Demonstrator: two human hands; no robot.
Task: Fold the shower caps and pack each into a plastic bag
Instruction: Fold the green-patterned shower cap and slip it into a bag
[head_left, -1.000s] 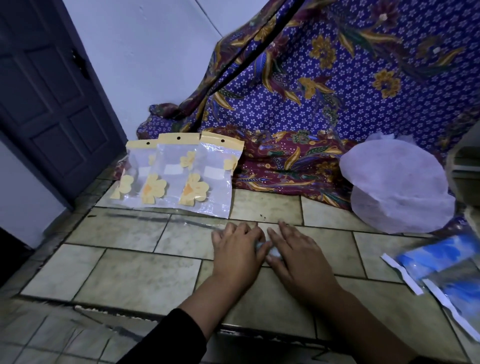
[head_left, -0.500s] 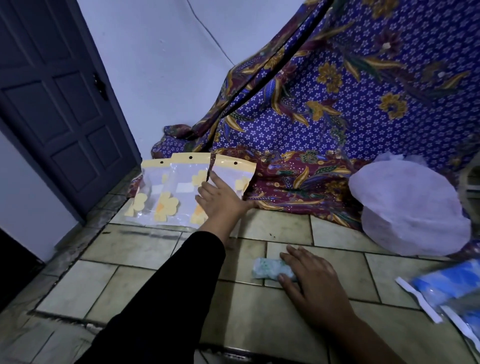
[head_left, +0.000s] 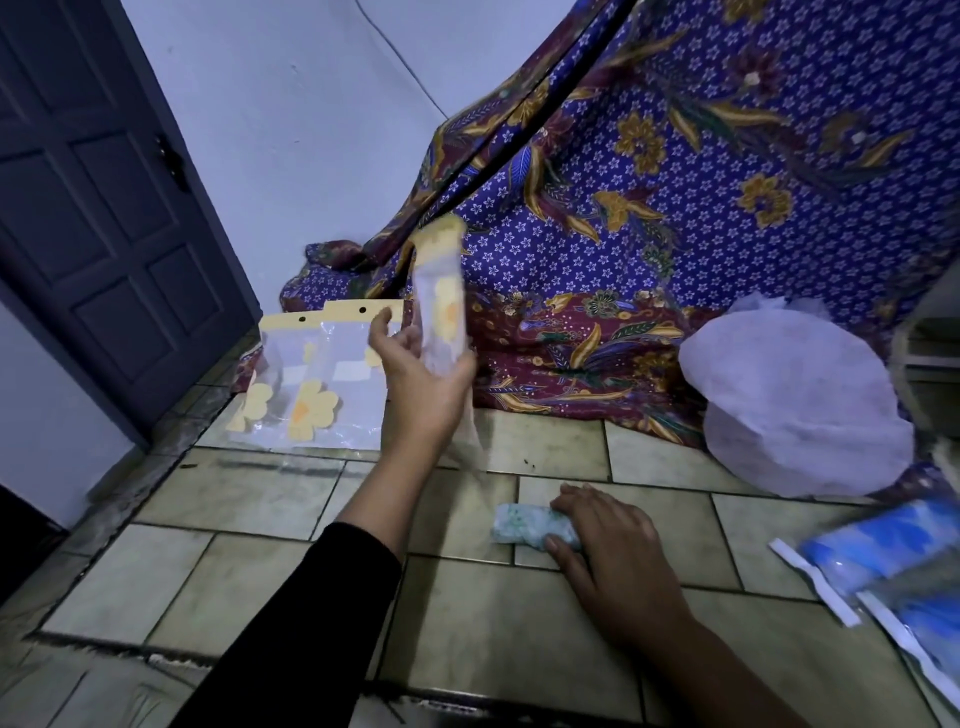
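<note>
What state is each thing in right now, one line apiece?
plastic bag: in the air, roughly upright, blurred
left hand: raised, gripping the plastic bag
folded shower cap: rolled small, on the floor tiles
right hand: holding the folded shower cap
bag stack: flat on the floor tiles
unfolded shower caps: piled, not yet folded
door: closed

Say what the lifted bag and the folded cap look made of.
The plastic bag looks like thin clear film, glossy and see-through, though blurred; its yellow header may be card. The folded shower cap seems thin plastic, pale and wrinkled.
</note>
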